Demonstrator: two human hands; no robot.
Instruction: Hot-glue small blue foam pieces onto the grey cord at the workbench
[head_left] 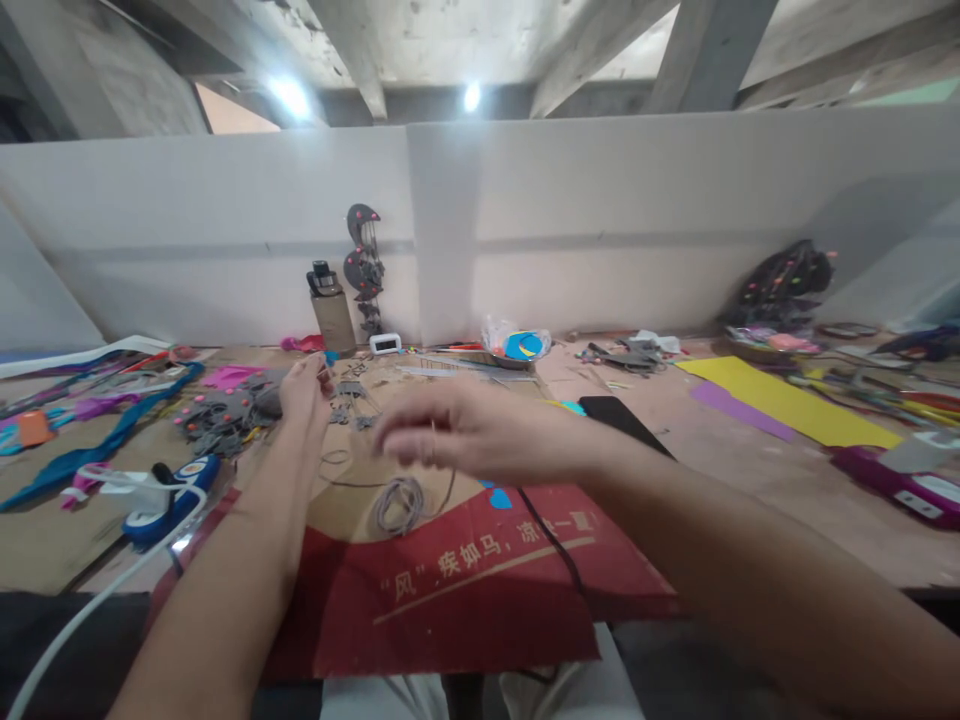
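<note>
My left hand (304, 388) is raised over the left-middle of the table, with its fingers pinched together; what they hold is too small to make out. Grey cut pieces strung on cords (349, 400) lie just right of it. My right hand (442, 432) hovers over the middle, blurred, its fingers curled inward around something I cannot make out. Below it a coil of grey cord (400, 505) rests on brown and red cardboard (465, 590), and a strand runs up toward this hand. A heap of dark grey pieces (229, 410) sits left of my left hand.
A bottle (332, 310) and a small white digital clock (385, 344) stand at the back. A black phone-like slab (622, 422) lies right of centre, with yellow sheet (787, 400) beyond. Power strips (169, 500) with a white cable sit left; a purple one (900, 485) is right.
</note>
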